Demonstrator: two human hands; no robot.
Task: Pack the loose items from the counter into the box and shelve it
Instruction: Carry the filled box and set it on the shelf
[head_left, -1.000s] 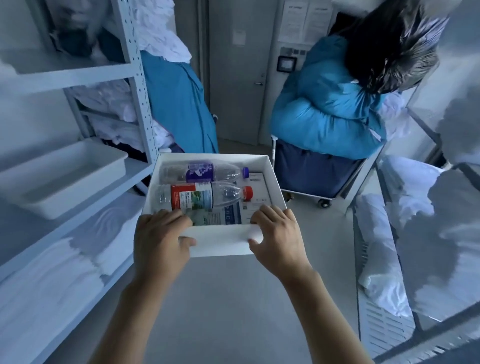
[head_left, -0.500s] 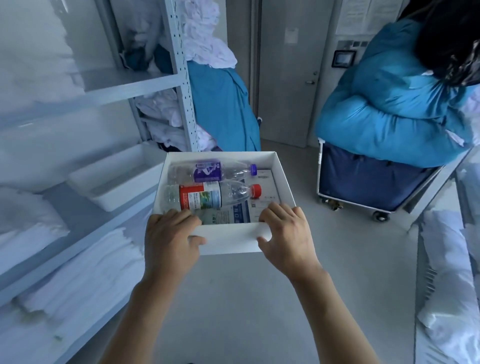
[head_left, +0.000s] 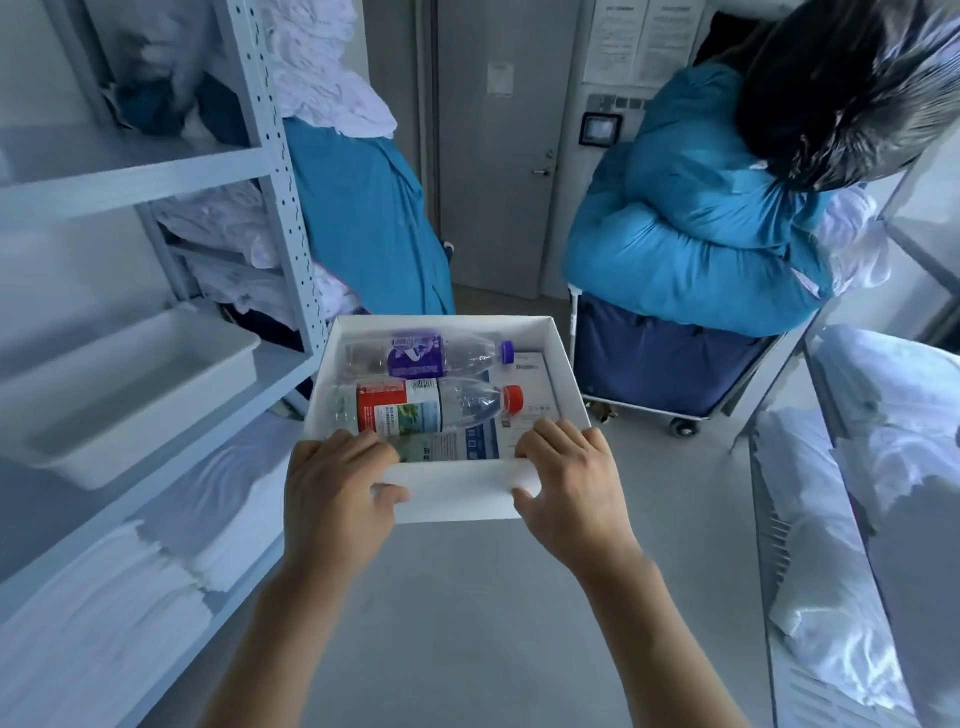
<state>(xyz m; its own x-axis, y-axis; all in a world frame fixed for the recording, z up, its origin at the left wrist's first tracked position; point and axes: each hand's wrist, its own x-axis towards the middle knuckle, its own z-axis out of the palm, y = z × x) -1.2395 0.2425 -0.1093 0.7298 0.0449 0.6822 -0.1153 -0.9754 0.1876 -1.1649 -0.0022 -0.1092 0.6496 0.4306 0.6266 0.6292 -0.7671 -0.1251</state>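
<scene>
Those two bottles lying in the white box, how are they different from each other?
The purple-capped bottle wears a purple label; the red-capped bottle has a red, white and green one. The purple-capped bottle lies by the box's far wall, the red-capped bottle nearer the hands, and looks bigger. Both are clear plastic, on their sides, caps pointing right.

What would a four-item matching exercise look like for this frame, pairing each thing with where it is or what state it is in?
Things:
1. purple-label bottle
2. red-cap bottle
3. white tray
4. white box

Places or states:
A. sits on the shelf at the left
B. lies in the box, along the far wall
C. gripped at its near wall by the left hand and right hand
D. lies in the box, nearer the hands

Pairs: 1-B, 2-D, 3-A, 4-C
</scene>
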